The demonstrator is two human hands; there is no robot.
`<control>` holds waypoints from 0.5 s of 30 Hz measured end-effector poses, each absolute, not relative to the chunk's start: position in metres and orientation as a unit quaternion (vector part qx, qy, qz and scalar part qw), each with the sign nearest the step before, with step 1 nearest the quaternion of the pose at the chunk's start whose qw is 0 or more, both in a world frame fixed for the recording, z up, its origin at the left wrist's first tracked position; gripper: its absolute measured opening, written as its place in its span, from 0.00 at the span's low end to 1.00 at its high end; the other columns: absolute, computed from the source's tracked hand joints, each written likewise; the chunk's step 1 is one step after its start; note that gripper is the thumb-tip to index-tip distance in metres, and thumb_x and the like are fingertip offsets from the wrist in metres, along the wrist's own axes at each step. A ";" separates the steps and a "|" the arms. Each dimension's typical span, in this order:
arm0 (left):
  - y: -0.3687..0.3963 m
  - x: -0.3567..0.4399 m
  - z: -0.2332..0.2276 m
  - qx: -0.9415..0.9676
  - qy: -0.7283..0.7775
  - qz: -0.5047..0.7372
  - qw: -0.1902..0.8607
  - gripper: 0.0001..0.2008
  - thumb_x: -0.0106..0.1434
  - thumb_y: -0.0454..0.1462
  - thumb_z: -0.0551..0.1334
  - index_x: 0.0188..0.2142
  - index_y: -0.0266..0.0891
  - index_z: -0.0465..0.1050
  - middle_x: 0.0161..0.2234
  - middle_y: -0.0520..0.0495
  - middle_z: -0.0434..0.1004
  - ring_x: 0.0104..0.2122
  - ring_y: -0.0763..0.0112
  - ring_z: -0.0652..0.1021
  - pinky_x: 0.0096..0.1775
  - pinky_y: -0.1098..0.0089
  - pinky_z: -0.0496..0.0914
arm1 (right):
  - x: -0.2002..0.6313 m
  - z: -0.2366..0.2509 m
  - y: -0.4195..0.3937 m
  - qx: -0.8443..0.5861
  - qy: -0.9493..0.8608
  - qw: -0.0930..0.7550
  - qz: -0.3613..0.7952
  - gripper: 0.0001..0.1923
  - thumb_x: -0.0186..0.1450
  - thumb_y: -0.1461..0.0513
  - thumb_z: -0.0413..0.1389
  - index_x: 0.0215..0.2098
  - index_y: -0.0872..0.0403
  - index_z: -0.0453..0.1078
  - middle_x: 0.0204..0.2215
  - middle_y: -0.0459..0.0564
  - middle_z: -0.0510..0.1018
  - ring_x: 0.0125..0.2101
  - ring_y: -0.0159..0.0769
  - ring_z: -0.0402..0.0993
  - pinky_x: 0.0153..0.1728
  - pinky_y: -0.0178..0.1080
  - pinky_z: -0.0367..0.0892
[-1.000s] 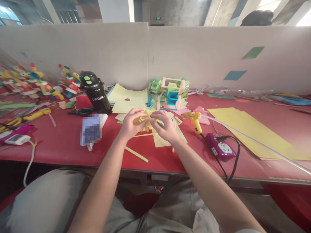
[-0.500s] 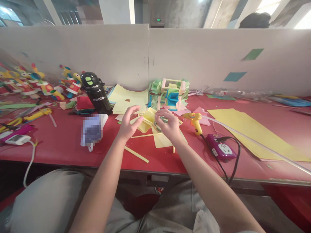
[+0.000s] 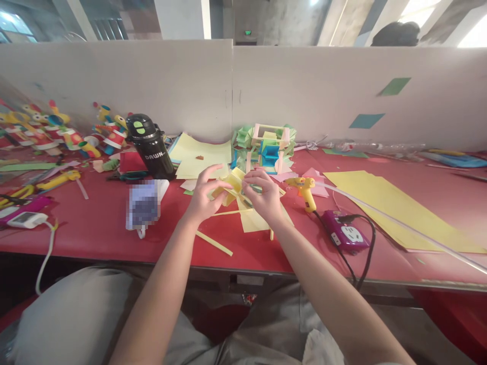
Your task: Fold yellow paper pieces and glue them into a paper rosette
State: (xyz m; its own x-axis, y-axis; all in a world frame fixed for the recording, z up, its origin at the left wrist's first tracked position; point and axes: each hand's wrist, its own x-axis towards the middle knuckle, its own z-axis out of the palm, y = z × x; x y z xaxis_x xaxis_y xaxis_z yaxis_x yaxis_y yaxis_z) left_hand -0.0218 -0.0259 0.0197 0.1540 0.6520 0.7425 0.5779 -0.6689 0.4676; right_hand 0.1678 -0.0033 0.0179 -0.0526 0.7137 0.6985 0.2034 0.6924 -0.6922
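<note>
Folded yellow paper: an open, creased piece (image 3: 235, 177) sits between the two hands, over the middle of the red surface (image 3: 95, 218), its pale inner face showing.
Right hand: fingers of the right hand (image 3: 266, 195) are clamped on the right edge of the paper, thumb in front.
Left hand: the left hand (image 3: 203, 196) has come back to the left side of the paper after standing clear of it; one finger and the thumb reach it, another finger is raised away. Whether they grip or only touch, I cannot tell.
What has changed: a second ago both hands pinched the paper close together; now they stand wider and more of its folds show.
What that means: the right hand seems to steady the piece while the left works its folds.
Nearby: a yellow paper strip (image 3: 214, 243) lies in front, a glue gun (image 3: 306, 191) to the right, a green, blue and pink paper model (image 3: 270, 152) behind.
</note>
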 end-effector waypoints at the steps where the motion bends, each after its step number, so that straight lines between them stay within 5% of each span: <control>1: -0.025 -0.022 0.019 0.758 0.403 0.512 0.027 0.06 0.62 0.33 0.65 0.35 0.44 0.80 0.60 0.45 0.68 0.62 0.57 0.68 0.62 0.51 0.64 | 0.168 0.018 -0.004 -0.330 -0.701 0.599 0.204 0.06 0.63 0.62 0.57 0.29 0.50 0.76 0.37 0.50 0.78 0.41 0.40 0.75 0.46 0.45 0.71; 6: -0.020 -0.025 0.016 0.780 0.383 0.494 -0.040 0.07 0.63 0.32 0.65 0.32 0.44 0.81 0.59 0.46 0.69 0.61 0.57 0.68 0.61 0.51 0.65 | 0.172 0.016 -0.001 -0.334 -0.748 0.558 0.135 0.05 0.64 0.61 0.57 0.30 0.50 0.74 0.39 0.51 0.77 0.44 0.42 0.73 0.50 0.49 0.68; 15: -0.024 -0.020 0.018 0.811 0.390 0.419 -0.119 0.10 0.63 0.30 0.63 0.32 0.46 0.81 0.60 0.47 0.68 0.63 0.54 0.65 0.61 0.48 0.63 | 0.174 0.010 0.004 -0.376 -0.769 0.516 0.022 0.04 0.64 0.61 0.59 0.30 0.50 0.74 0.31 0.49 0.77 0.35 0.41 0.69 0.41 0.45 0.66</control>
